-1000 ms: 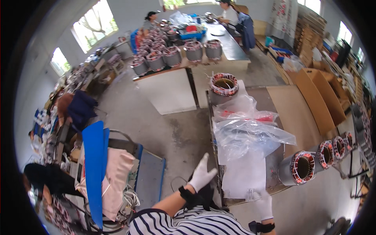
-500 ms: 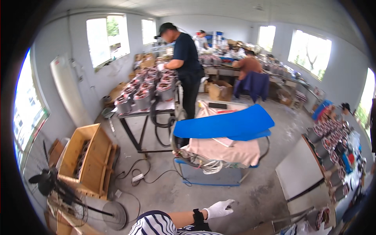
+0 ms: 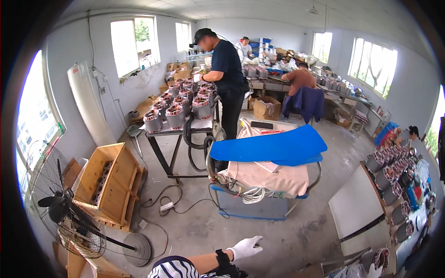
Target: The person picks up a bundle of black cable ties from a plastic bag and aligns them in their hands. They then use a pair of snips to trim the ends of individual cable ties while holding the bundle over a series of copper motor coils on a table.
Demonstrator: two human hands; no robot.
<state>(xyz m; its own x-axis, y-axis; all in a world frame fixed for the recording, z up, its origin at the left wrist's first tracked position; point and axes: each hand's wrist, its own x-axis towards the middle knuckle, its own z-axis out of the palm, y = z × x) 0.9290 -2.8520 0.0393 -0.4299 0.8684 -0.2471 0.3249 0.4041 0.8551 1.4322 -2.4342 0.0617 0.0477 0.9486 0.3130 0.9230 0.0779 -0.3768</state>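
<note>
My left hand (image 3: 245, 247) wears a white glove and a black wrist strap. It hangs in the air above the concrete floor with its fingers loosely apart and nothing in it. My striped sleeve (image 3: 174, 268) shows at the lower edge. A sliver of white glove (image 3: 373, 271) at the bottom right, beside a wound motor stator (image 3: 382, 259), seems to be my right hand; its fingers are hidden. Nearest to my left hand is a metal-framed cart (image 3: 259, 185) with a blue board (image 3: 271, 147) and beige cloth on top.
A standing fan (image 3: 65, 217) and a wooden crate (image 3: 109, 183) stand at the left, with cables across the floor. A person in dark clothes (image 3: 227, 78) works at a trolley of stators (image 3: 178, 113). More stators line a table (image 3: 394, 180) at the right. Other workers sit at the far benches.
The view has swung left from the table with plastic bags to the room with the cart and trolley. My left hand has stayed low in front of me, empty.
</note>
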